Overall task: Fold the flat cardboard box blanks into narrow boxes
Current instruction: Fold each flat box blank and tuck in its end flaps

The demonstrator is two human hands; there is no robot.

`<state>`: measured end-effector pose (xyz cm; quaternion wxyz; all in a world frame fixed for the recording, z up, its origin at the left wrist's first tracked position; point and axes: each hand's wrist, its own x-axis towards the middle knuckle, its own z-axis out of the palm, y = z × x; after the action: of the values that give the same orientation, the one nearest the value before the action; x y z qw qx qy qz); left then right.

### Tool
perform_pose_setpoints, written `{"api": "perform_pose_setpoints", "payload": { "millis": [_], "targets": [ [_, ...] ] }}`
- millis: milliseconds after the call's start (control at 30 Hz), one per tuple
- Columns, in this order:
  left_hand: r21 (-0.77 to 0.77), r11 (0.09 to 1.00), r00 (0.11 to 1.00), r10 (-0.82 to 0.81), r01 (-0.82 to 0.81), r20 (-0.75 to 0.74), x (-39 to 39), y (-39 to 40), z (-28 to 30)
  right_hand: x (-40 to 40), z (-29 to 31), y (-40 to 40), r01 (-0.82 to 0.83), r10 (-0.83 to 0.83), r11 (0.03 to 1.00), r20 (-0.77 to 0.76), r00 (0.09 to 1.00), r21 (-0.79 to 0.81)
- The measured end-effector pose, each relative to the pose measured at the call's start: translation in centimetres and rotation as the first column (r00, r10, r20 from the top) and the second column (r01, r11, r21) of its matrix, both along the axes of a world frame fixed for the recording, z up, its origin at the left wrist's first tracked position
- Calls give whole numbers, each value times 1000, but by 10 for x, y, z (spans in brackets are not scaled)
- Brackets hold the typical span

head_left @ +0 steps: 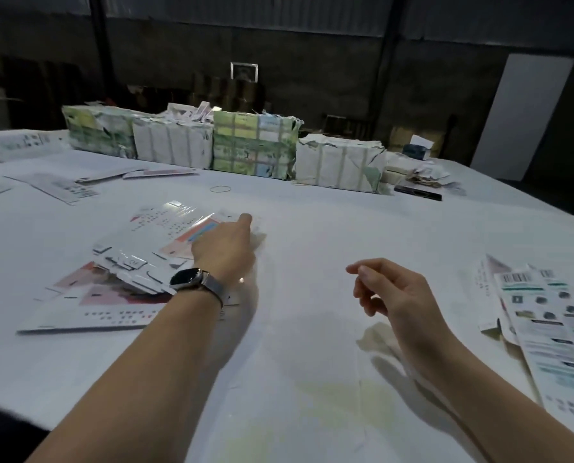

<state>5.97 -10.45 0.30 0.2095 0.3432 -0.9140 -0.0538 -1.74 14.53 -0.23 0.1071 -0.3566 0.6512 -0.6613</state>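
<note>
Left hand (227,243) hides its fingers over blanks (165,228).

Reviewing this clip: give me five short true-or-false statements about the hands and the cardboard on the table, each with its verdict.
1. The left hand reaches onto the pile of flat box blanks. True.
2. The right hand grips a folded box. False: it holds nothing and hovers over the table with loosely curled fingers.
3. A watch sits on the left wrist. True.
4. The wrapped bundles stand at the near edge of the table. False: they line the far side.
5. More printed blanks lie to the right of the right hand. True.
</note>
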Motion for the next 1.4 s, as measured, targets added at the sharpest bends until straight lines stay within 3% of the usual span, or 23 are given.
{"api": "perform_pose_setpoints", "payload": {
  "millis": [100, 200, 267, 367, 500, 667, 767, 900, 1033, 1133, 1200, 1267, 1367, 1400],
  "targets": [
    [-64, 995, 973, -94, 82, -209, -4, 29, 15, -6, 3, 3, 25, -25, 999, 5, 1000, -22],
    [48, 929, 814, -295, 367, -501, -10, 62, 25, -14, 8, 6, 94, -93, 993, 13, 996, -65],
    [269, 785, 725, -303, 558, -619, -11, 84, 27, -19, 13, 9, 176, -178, 980, -14, 984, -95],
    [546, 442, 683, -254, 711, -684, -9, 105, 27, -24, 18, 15, 318, -339, 938, -173, 925, -136],
    [620, 67, 601, -347, 782, -720, -9, 123, 24, -23, 19, 19, 343, -373, 928, -331, 867, -146],
    [638, -65, 589, -322, 767, -741, -7, 126, 14, -19, 17, 18, 318, -317, 945, -485, 815, -83],
    [637, -206, 590, -248, 743, -768, -7, 130, 12, -17, 17, 18, 311, -263, 950, -572, 777, -14],
    [686, -228, 643, -239, 691, -728, -9, 129, 10, -18, 16, 18, 255, -223, 967, -433, 874, 17],
    [716, -194, 652, -308, 671, -693, -11, 127, 7, -22, 22, 22, 330, -279, 944, -521, 807, 5],
    [731, -158, 654, -351, 664, -670, -13, 128, 2, -27, 29, 26, 327, -329, 941, -448, 831, -86],
    [727, -174, 626, -402, 665, -669, -13, 130, 2, -31, 36, 30, 300, -310, 950, -362, 879, -84],
    [725, -133, 603, -464, 676, -648, -19, 137, 3, -34, 43, 35, 243, -246, 969, -269, 931, -43],
    [556, -133, 436, -483, 821, -759, -27, 144, -2, -39, 50, 40, 168, -164, 986, -195, 967, 3],
    [536, -105, 419, -505, 838, -754, -32, 147, -1, -39, 51, 41, 157, -153, 988, -187, 970, 7]
  ]
}}
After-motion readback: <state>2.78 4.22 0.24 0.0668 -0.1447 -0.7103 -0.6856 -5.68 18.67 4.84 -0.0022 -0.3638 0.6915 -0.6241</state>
